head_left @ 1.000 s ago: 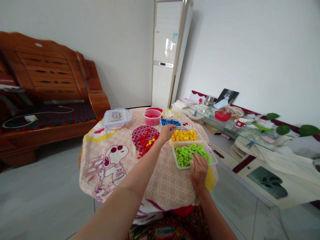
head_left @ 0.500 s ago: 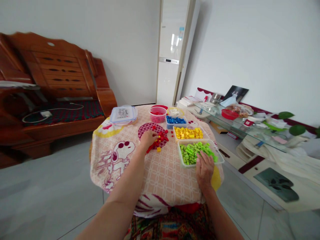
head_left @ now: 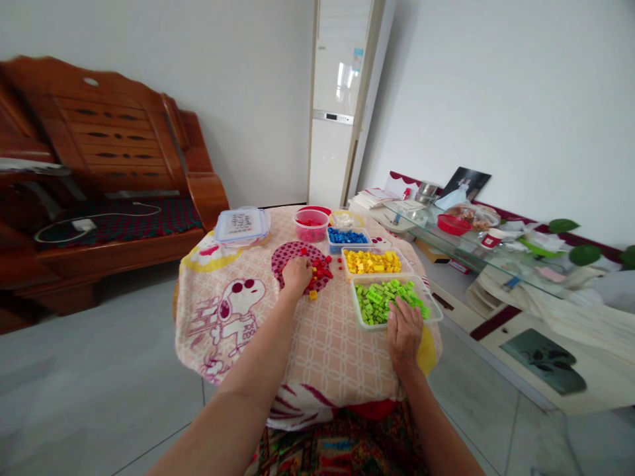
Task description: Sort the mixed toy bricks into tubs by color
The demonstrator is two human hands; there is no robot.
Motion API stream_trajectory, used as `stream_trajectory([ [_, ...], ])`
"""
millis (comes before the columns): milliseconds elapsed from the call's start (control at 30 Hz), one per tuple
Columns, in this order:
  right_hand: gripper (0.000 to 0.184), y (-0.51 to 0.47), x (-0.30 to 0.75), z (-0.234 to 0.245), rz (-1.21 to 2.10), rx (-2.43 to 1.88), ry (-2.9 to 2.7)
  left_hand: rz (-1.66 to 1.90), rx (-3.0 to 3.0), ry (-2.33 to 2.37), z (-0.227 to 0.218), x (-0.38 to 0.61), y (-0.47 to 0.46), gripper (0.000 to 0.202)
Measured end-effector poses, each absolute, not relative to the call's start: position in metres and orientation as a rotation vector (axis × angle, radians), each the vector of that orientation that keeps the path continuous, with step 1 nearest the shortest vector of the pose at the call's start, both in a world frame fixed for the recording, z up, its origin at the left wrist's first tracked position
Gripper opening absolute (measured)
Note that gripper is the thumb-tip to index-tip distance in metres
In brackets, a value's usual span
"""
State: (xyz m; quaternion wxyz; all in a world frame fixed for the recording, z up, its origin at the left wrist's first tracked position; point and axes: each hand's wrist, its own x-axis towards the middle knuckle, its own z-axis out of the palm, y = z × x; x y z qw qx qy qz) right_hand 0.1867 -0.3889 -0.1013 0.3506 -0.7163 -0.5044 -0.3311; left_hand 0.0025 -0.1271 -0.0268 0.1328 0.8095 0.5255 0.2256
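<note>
My left hand (head_left: 297, 275) is over the left side of a loose pile of red building bricks (head_left: 323, 268). Its fingers curl downward and their tips are hidden, so what they hold cannot be made out. A single yellow brick (head_left: 313, 295) lies just in front of the pile. Beneath the pile is a dark pink patterned round (head_left: 280, 258). My right hand (head_left: 405, 330) rests over the near rim of a clear tub (head_left: 364, 324), fingers stretched out flat on green bricks (head_left: 380, 301).
Behind the green tub stand tubs of yellow bricks (head_left: 373, 262), blue bricks (head_left: 348, 237) and white pieces (head_left: 344, 220). A pink round tub (head_left: 311, 228) holds red bricks. Stacked lids (head_left: 242, 226) lie at the back left. A glass-topped cabinet (head_left: 476, 254) runs along the right.
My left hand has shifted slightly right over the pile, covering red bricks that showed below it. My right hand stays on the green bricks. The whole view has moved a little.
</note>
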Motion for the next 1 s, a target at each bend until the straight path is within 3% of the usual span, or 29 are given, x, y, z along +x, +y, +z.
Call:
stream_trajectory([
  [233, 0.035, -0.388, 0.188, -0.102, -0.857, -1.845, -1.315, 1.067, 2.134, 1.083, -0.021, 0.022, -0.138, 0.019],
  [467, 0.035, -0.388, 0.189, -0.104, -0.855, -1.841, -1.31, 0.967, 2.221, 0.846, -0.009, 0.082, -0.154, 0.022],
  [733, 0.034, -0.388, 0.187, -0.102, -0.883, -1.826, -1.301, 0.715, 2.431, 0.751, 0.004, 0.123, -0.162, 0.042],
  [1000, 0.034, -0.389, 0.187, -0.102, -0.869, -1.84, -1.305, 0.918, 2.33, 0.824, 0.012, 0.076, -0.141, 0.048],
])
